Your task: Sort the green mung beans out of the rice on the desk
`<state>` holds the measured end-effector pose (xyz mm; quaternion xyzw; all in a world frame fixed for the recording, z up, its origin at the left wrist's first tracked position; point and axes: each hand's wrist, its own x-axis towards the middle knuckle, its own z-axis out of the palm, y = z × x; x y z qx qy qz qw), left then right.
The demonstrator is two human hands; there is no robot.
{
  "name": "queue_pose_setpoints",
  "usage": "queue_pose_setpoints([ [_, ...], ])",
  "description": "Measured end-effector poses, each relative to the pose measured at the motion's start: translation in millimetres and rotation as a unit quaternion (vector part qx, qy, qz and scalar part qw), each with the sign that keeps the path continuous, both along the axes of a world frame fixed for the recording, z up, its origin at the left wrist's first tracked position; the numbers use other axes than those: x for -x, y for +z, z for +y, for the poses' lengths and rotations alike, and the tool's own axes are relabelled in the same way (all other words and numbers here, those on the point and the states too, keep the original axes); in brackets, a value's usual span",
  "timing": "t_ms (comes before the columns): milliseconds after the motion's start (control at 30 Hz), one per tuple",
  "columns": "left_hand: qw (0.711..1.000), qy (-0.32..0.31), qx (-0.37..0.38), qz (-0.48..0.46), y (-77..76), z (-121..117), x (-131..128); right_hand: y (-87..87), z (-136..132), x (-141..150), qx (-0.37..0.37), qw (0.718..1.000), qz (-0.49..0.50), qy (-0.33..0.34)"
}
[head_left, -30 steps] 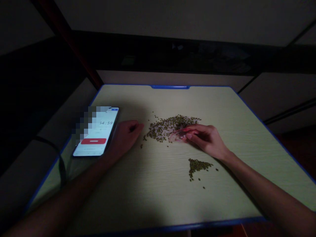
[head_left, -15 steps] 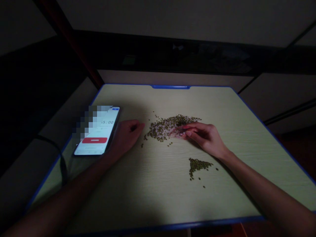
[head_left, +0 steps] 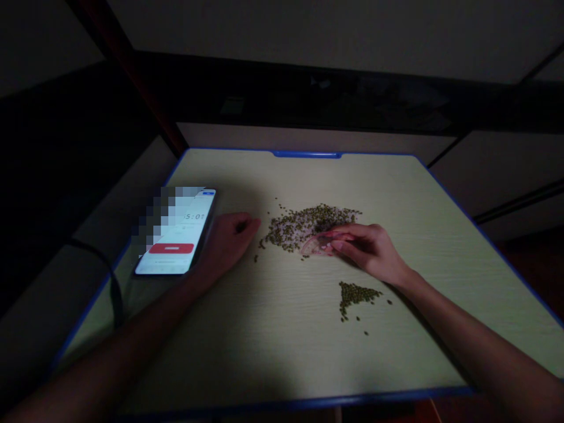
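Observation:
My right hand (head_left: 368, 249) pinches a clear, pinkish plastic piece with a curved edge (head_left: 314, 243) between thumb and fingers. That piece is low at the front edge of a spread heap of small green beans mixed with pale grains (head_left: 291, 228). Nearer to me lies a smaller, roughly triangular pile of green beans (head_left: 356, 294), with a few loose ones around it. My left hand (head_left: 231, 238) rests on the table in a loose fist, left of the heap and beside the phone (head_left: 176, 235). I see nothing held in its curled fingers, though the hollow is dark.
The pale wood-grain table (head_left: 282, 341) has a blue rim and a blue ledge (head_left: 307, 154) at its far edge. The phone leans at the left with a running timer on its lit screen. A dark cable (head_left: 115, 294) hangs over the left edge.
My right hand has drawn the plastic piece slightly toward me, so its curved edge shows more clearly. My left hand stays in place. The phone's timer digits differ.

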<state>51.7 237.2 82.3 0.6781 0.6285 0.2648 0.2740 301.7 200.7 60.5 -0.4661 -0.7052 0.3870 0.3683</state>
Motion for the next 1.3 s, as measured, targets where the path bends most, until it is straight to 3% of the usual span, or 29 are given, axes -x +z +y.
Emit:
queue_pose_setpoints([
  [233,1.0,0.002,-0.004,0.004,-1.0,0.2,0.4,2.3,-1.8,7.0,0.01,1.0,0.026,0.009],
  [800,1.0,-0.005,-0.006,0.001,-2.3,1.0,1.4,0.4,-0.3,7.0,0.008,0.999,0.0,-0.052],
  [1300,1.0,-0.007,-0.008,0.002,-3.0,1.8,1.2,1.4,1.0,7.0,-0.029,0.999,-0.018,-0.014],
])
